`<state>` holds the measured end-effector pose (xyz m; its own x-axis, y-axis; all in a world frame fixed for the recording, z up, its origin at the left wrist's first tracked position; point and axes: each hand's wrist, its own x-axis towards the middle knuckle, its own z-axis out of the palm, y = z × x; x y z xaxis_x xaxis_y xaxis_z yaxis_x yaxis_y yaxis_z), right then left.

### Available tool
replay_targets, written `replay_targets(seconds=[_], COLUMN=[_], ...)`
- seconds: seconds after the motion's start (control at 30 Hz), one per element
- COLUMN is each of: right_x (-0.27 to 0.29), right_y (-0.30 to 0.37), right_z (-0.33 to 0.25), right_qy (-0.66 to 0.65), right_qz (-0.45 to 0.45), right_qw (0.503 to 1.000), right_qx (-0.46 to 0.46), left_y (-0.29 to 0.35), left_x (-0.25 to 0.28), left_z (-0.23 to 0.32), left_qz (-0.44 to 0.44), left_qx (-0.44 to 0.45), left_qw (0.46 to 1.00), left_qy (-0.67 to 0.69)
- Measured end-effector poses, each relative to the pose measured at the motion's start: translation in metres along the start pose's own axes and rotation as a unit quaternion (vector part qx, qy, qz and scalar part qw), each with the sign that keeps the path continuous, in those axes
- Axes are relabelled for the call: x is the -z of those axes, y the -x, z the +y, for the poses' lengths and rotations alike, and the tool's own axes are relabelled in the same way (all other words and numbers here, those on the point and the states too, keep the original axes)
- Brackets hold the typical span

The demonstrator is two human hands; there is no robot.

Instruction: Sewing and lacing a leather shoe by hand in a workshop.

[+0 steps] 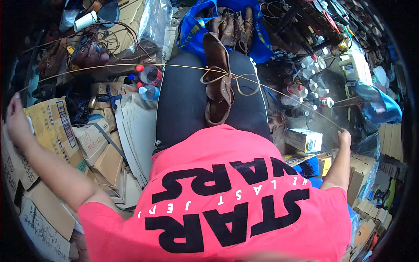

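Between my thighs rests a brown leather shoe upper (218, 102), its long opening facing up. A thin tan cord (144, 65) passes through its middle, with loose loops around the spot. My left hand (17, 118) is stretched far out to the left, its fingers pinched on one end of the cord. Out to the right, my right hand (344, 138) is closed on the other end, lower than the left. Both lengths run from the leather outward to my hands, the left one bowing slightly.
Ahead of my knees stands a blue bag (257, 39) holding several brown leather shoes (233, 28). Bottles crowd both sides, among them a blue-liquid bottle (149, 92) and a red-labelled bottle (297, 90). Cardboard boxes (104, 161) pile up at left; a white can (305, 140) sits at right.
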<state>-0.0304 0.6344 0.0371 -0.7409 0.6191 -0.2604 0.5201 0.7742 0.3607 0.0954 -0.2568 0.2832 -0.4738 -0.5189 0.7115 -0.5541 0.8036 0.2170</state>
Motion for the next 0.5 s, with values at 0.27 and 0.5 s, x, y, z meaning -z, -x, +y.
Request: replay_targets(seconds=[0.27, 0.5], right_x=[0.004, 0.056], right_y=[0.121, 0.198], right_z=[-0.214, -0.263], right_qy=[-0.367, -0.407], right_qz=[0.002, -0.036], right_qw=[0.704, 0.716], right_qx=[0.608, 0.566], left_y=[0.211, 0.217], left_x=[-0.125, -0.135], left_z=[0.151, 0.156], left_qz=[-0.391, -0.595], left_qx=[-0.275, -0.116], left_qw=[0.791, 0.687], left_qy=[0.382, 0.401])
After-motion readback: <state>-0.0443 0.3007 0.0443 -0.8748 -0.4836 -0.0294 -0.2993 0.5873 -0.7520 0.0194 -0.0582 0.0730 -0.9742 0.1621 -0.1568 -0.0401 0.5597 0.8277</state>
